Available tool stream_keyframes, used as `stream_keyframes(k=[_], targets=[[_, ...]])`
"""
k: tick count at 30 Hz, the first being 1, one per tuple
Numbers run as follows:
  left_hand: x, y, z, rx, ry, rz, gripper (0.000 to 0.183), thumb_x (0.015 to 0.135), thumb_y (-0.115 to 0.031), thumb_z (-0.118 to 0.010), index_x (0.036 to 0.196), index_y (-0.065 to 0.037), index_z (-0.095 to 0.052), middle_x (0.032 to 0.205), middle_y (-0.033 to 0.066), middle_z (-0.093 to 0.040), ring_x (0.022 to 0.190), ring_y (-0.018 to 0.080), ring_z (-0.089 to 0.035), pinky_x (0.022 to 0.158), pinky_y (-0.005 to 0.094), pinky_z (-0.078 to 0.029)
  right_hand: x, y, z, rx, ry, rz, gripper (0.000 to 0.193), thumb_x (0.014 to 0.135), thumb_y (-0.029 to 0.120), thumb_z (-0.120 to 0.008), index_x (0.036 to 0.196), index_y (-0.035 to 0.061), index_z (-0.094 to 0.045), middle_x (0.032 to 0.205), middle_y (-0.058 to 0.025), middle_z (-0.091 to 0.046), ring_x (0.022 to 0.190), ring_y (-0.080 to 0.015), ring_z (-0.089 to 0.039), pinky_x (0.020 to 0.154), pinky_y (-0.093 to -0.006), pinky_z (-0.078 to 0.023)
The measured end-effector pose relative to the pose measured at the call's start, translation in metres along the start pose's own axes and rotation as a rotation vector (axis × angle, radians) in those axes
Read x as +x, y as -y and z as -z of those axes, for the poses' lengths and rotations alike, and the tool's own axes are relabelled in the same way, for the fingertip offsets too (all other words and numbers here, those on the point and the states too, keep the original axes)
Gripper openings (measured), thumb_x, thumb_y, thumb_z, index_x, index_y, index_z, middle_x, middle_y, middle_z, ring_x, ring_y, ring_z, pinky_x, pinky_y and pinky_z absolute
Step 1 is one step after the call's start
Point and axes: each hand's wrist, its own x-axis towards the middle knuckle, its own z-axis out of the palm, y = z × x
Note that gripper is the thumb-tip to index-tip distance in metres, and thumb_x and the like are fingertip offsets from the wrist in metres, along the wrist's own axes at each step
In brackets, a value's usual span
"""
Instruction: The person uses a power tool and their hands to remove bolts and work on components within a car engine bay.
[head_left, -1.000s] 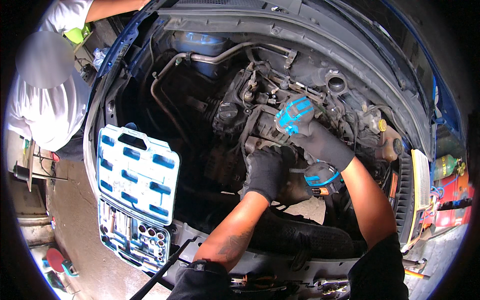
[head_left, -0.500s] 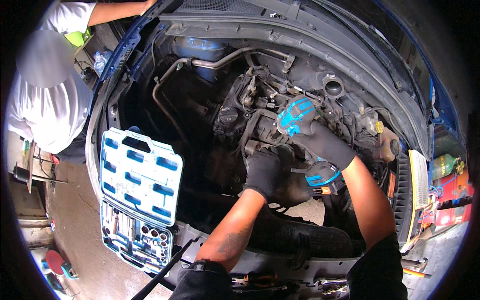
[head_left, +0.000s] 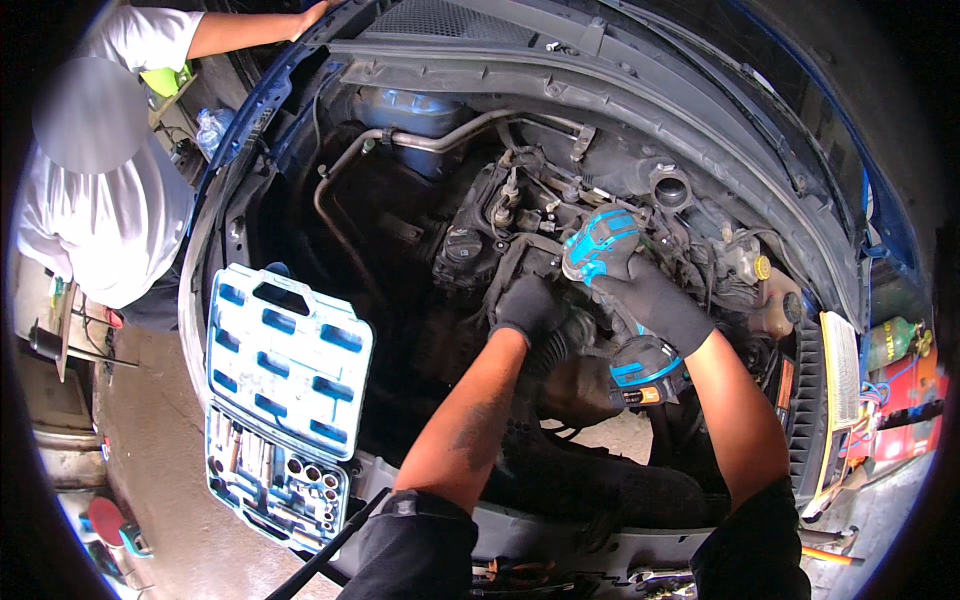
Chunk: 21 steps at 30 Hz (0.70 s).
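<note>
In a black glove, my right hand (head_left: 655,305) is wrapped round the grip of a blue and black cordless power driver (head_left: 604,240). Its battery base (head_left: 645,372) hangs below my wrist, and its nose points down and left into the engine (head_left: 470,250). My left hand (head_left: 527,303), gloved too, is curled in among the engine parts just left of the driver's nose. Its fingertips are hidden, so what they grip cannot be made out. Close below the left hand runs a ribbed black hose (head_left: 550,350).
An open socket set case (head_left: 290,365) leans at the left front of the engine bay. A black rod (head_left: 330,548) slants up beside it. Pliers (head_left: 515,571) and other tools lie on the front edge. Another person (head_left: 105,230) stands at left, one hand on the car.
My left hand has shifted slightly up toward the driver's nose, its fingers now deeper among the parts. The driver stays in my right hand. The whole view has shifted a little.
</note>
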Motion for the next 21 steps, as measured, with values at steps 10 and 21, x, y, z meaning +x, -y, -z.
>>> stream_keyframes(k=[10,21], targets=[[0.02,0.006,-0.014,-0.005,-0.083,0.054,0.025,0.079,-0.025,-0.065,0.093,-0.006,-0.074,0.095,0.0248,-0.069,0.091,0.0411,-0.067,0.082,0.0481,-0.053,-0.002,0.004,-0.005,-0.103,-0.018,0.157,0.037,0.091,0.022,-0.065,0.121,0.0007,-0.06,0.113,-0.0113,-0.066,0.105,-0.0187,-0.061,0.097,-0.0356,-0.046],[0.033,0.038,-0.042,-0.06,-0.199,-0.038,0.023,0.082,-0.026,-0.064,0.097,-0.013,-0.075,0.098,0.0235,-0.069,0.093,0.0398,-0.067,0.082,0.0473,-0.053,-0.01,0.02,-0.008,-0.088,0.004,0.054,0.036,0.092,0.02,-0.064,0.122,0.0005,-0.057,0.109,-0.0108,-0.067,0.099,-0.0198,-0.063,0.092,-0.0366,-0.049]])
